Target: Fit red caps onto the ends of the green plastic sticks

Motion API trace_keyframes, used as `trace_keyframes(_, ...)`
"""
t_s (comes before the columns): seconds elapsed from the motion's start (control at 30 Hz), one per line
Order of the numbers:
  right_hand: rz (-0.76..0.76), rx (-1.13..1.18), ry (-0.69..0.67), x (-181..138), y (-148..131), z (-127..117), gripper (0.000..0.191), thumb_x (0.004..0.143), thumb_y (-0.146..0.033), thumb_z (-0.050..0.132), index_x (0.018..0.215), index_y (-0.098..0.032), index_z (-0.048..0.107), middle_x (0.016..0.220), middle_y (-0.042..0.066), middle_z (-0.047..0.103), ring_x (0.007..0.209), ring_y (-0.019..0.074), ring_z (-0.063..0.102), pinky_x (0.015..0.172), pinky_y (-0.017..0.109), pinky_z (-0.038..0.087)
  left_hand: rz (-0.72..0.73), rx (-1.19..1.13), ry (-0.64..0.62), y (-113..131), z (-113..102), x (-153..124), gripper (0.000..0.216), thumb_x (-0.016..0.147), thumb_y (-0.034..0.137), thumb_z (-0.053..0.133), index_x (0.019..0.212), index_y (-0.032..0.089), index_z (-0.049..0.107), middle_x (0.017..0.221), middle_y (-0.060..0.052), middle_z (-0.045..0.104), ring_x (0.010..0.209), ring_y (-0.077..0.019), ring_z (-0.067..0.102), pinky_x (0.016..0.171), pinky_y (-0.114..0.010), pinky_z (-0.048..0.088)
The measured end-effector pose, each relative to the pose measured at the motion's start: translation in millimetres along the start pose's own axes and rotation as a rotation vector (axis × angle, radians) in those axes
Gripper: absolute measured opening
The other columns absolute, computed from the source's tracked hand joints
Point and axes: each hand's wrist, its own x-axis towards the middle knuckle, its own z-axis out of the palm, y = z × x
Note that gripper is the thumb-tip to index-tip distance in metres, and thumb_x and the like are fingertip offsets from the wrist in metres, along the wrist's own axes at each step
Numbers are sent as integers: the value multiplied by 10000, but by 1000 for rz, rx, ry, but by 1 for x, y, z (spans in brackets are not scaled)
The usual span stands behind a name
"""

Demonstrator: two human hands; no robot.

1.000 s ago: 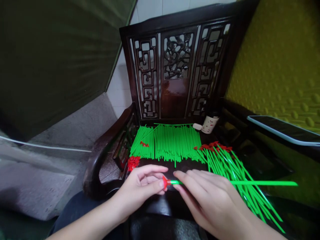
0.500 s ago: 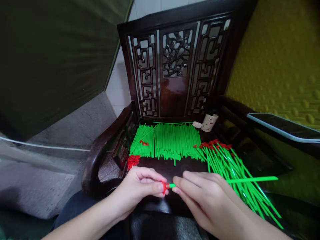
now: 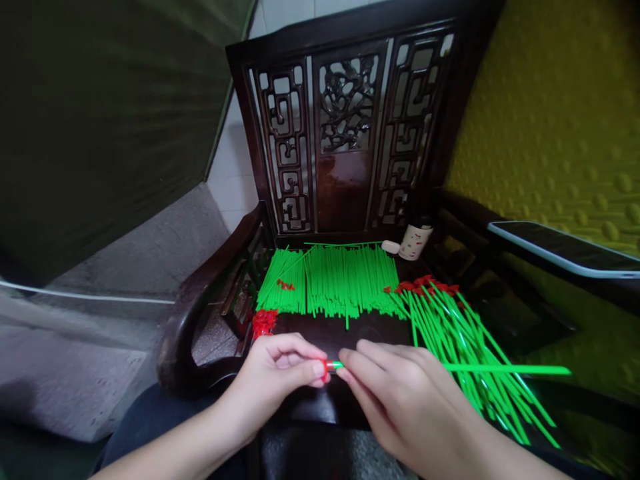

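My left hand (image 3: 287, 370) pinches a small red plastic cap (image 3: 326, 368) between thumb and fingers; most of the cap is hidden. My right hand (image 3: 400, 387) is closed round a green plastic stick (image 3: 510, 369), whose long end sticks out to the right. The stick's short end meets the red piece between the two hands, in line with it; how far it goes in, I cannot tell. To the right lies a pile of green sticks (image 3: 465, 353) with red pieces (image 3: 425, 285) on their far ends.
Rows of plain green sticks (image 3: 350, 280) cover the back of the dark wooden chair seat (image 3: 295, 327). Loose red pieces (image 3: 264, 323) lie at its left edge. A patterned cup (image 3: 416, 241) and a white case (image 3: 391, 247) stand behind. A phone (image 3: 565, 247) rests on the right armrest.
The stick in my right hand now lies nearly level, its free end reaching lower and farther right. Both hands have shifted slightly left, still gripping their pieces. The whole view has shifted a little.
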Motion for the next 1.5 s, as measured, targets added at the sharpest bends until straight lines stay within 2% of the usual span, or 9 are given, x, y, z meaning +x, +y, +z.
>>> trace_keyframes(0.13, -29, 26, 65, 4, 1, -4, 162, 917, -200, 436, 1008, -197, 571, 774, 7, 646, 666, 162, 608, 612, 272, 408, -179, -114, 7, 4, -3, 0, 149, 657, 190, 780, 792, 156, 728, 707, -19, 710, 664, -84, 667, 650, -147, 509)
trace_keyframes(0.3, -100, 15, 98, 5, 9, -3, 170, 927, -164, 421, 895, -182, 587, 710, 8, 619, 611, 155, 559, 596, 274, 414, -225, -156, -2, 4, -4, 1, 178, 645, 175, 790, 807, 150, 721, 727, -28, 714, 704, -94, 679, 660, -141, 512)
trace_keyframes(0.43, -121, -5, 8, 5, 13, -4, 149, 911, -166, 453, 974, -193, 585, 773, 14, 618, 659, 168, 559, 609, 287, 421, -258, -140, -28, 4, -5, 0, 181, 643, 168, 790, 810, 145, 724, 734, -35, 716, 704, -100, 680, 648, -145, 519)
trace_keyframes(0.57, -82, 92, -74, 6, 13, -9, 137, 922, -171, 457, 916, -213, 587, 782, -1, 599, 669, 134, 571, 619, 245, 429, -280, -146, -64, 5, -5, 0, 183, 632, 163, 795, 800, 131, 729, 728, -40, 716, 689, -101, 680, 644, -145, 525)
trace_keyframes(0.87, -94, 119, -101, 6, 13, -11, 192, 936, -182, 430, 881, -203, 613, 731, -2, 595, 647, 140, 558, 631, 265, 421, -264, -148, -106, 6, -7, 2, 201, 621, 136, 796, 809, 141, 726, 728, -45, 718, 678, -105, 675, 670, -179, 522)
trace_keyframes(1.03, -91, 190, -43, 7, 11, -11, 230, 942, -175, 408, 871, -191, 626, 710, 1, 610, 634, 134, 564, 632, 255, 430, -189, -155, -129, 3, -5, -1, 150, 642, 119, 776, 781, 141, 726, 726, -35, 697, 681, -96, 652, 668, -177, 495)
trace_keyframes(1.23, -6, 263, 65, 5, -1, -4, 201, 920, -154, 430, 894, -186, 626, 703, 4, 609, 623, 127, 562, 574, 225, 414, -53, -269, -148, -4, 1, -4, 96, 694, 87, 732, 758, 150, 698, 768, 5, 637, 702, -42, 565, 694, -128, 426)
trace_keyframes(1.37, 2, 214, 114, 2, -5, 1, 207, 905, -139, 431, 859, -176, 629, 676, 8, 605, 586, 129, 557, 554, 227, 412, -58, -313, -151, -8, 3, -7, 100, 711, 97, 720, 787, 148, 679, 821, -6, 616, 767, -62, 557, 769, -160, 420)
trace_keyframes(1.5, 53, 268, 88, 2, -8, 2, 213, 905, -143, 434, 814, -187, 621, 670, 6, 598, 595, 133, 564, 550, 230, 416, -77, -343, -150, -6, 4, -9, 88, 714, 95, 714, 783, 136, 677, 814, -15, 605, 762, -65, 551, 759, -157, 423)
